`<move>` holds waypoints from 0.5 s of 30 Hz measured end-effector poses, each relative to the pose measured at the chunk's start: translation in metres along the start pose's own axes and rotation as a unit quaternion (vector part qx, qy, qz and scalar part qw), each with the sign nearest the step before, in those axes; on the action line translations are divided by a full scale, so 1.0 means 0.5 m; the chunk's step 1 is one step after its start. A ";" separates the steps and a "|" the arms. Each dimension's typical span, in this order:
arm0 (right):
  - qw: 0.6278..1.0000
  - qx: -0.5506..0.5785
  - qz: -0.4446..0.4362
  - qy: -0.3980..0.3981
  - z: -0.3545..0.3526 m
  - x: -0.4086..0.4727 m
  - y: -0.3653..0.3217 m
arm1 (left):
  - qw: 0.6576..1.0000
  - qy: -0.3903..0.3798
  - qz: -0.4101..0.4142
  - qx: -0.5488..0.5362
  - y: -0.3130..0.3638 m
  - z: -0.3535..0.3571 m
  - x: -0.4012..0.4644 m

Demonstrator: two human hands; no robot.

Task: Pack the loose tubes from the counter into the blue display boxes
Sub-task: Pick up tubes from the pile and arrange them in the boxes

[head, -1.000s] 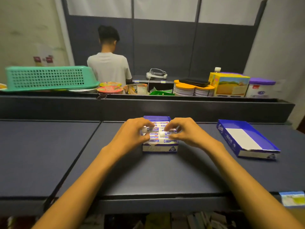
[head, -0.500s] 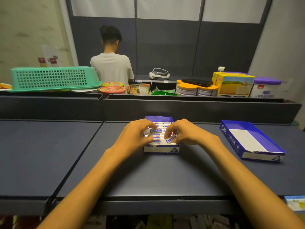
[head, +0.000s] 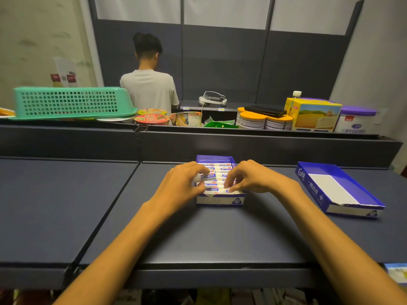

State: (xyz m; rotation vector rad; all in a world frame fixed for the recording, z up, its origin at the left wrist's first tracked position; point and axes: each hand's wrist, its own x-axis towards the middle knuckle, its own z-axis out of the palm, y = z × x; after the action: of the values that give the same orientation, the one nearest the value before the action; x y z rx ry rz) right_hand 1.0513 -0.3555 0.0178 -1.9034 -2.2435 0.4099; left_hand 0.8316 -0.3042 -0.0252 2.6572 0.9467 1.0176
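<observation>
A blue display box point(head: 220, 200) stands on the dark counter point(head: 198, 234) in the middle, filled with a row of white and blue tubes point(head: 217, 169). My left hand point(head: 180, 186) pinches the left end of one tube point(head: 206, 177), which is lifted slightly above the row. My right hand point(head: 248, 178) has curled fingers pinching the right end of a tube near the box's front. A second blue display box point(head: 337, 190) lies to the right, holding no tubes, its white floor showing.
Behind the counter runs a raised dark ledge point(head: 220, 146) with a green basket point(head: 70, 102), noodle cups, tins and cartons on it. A person point(head: 149, 84) stands beyond, back turned. The counter's front edge is near me.
Both hands shifted slightly toward the box's front. My left hand has raised one tube's end above the row.
</observation>
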 end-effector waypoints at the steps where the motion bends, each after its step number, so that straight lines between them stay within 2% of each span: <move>1: 1.000 -0.004 0.002 0.004 0.003 0.002 0.000 | 1.000 -0.002 0.000 -0.001 0.000 0.000 0.000; 15: 1.000 -0.005 0.004 -0.010 -0.008 -0.005 0.002 | 1.000 0.012 -0.006 0.010 -0.004 0.002 0.000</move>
State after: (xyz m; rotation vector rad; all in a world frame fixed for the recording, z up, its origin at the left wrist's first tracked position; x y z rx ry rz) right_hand 1.0539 -0.3574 0.0214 -1.9225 -2.2550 0.4216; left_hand 0.8313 -0.3026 -0.0267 2.6584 0.9803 1.0461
